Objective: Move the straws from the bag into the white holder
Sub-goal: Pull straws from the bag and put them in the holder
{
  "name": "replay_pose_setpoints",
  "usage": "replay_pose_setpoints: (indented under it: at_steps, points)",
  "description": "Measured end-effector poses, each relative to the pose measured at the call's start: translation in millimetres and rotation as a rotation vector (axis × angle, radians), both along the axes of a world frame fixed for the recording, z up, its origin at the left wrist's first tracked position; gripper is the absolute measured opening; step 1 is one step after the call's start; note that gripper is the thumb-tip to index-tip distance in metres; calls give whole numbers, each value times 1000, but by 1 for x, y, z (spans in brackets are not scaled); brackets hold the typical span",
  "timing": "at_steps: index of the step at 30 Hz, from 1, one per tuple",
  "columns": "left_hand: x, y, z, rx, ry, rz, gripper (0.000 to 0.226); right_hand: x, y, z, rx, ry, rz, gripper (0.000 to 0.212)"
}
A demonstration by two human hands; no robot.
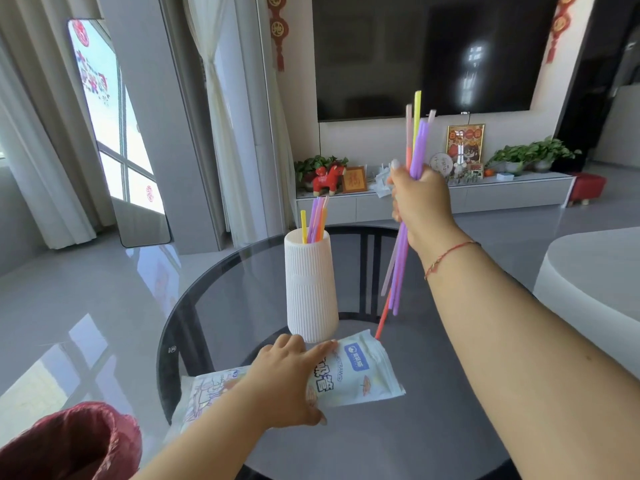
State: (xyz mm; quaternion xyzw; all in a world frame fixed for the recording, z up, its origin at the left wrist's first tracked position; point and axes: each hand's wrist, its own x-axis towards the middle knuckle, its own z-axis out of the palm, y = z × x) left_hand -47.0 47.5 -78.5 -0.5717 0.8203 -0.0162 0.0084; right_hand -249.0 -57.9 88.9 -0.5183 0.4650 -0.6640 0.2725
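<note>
A white ribbed holder (311,289) stands upright on the round glass table (433,410) with several coloured straws (317,218) sticking out of its top. In front of it lies the white printed straw bag (356,372), flat on the glass. My left hand (287,375) lies on the bag, fingers spread over it. My right hand (419,202) is raised to the right of the holder and grips a bundle of straws (400,268), mostly purple with yellow, pink and orange ones. The orange straw's lower tip is at the bag's open end.
A dark red cloth thing (65,441) sits at the lower left. A chair back (367,271) shows through the glass behind the table. A white rounded surface (595,271) is to the right. A TV cabinet with plants and ornaments stands at the back.
</note>
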Motion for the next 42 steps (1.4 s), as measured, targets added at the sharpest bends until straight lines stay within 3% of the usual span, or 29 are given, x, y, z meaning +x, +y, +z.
replay_pose_setpoints:
  at_steps: [3,6,8,11,13,16,19,22,24,28,32,36,40,42]
  points:
    - [-4,0,3,46,62,11,117,2,8,21,-79,-26,34,30]
    - [-12,7,16,121,328,62,115,6,18,37,-120,-115,84,29]
    - [-20,13,27,185,731,176,101,11,24,43,-110,-152,125,28]
    - [-30,12,34,412,1575,478,67,24,34,42,-82,-202,211,26]
    - [-33,6,38,638,2030,606,67,36,38,34,-62,-200,247,24]
    - [-36,3,42,777,2358,599,79,50,41,18,-57,-185,255,18]
    - [-40,3,47,779,2490,525,84,57,43,1,-39,-161,277,14]
    - [-42,3,56,738,2495,475,84,63,44,-18,-8,-126,372,18]
    - [-43,2,60,624,2395,514,72,64,43,-17,-5,-198,442,21]
    - [-36,-6,66,120,1925,513,32,60,30,15,-56,-362,482,25]
    - [-22,-29,76,-129,1533,453,62,63,14,39,-155,-359,405,22]
    - [-14,-56,82,-104,1442,473,88,69,-7,40,-218,-309,302,21]
    - [-14,-73,86,-122,1355,439,93,76,-25,24,-178,-251,269,25]
    - [-17,-80,88,-127,1296,430,94,80,-28,14,-116,-125,277,31]
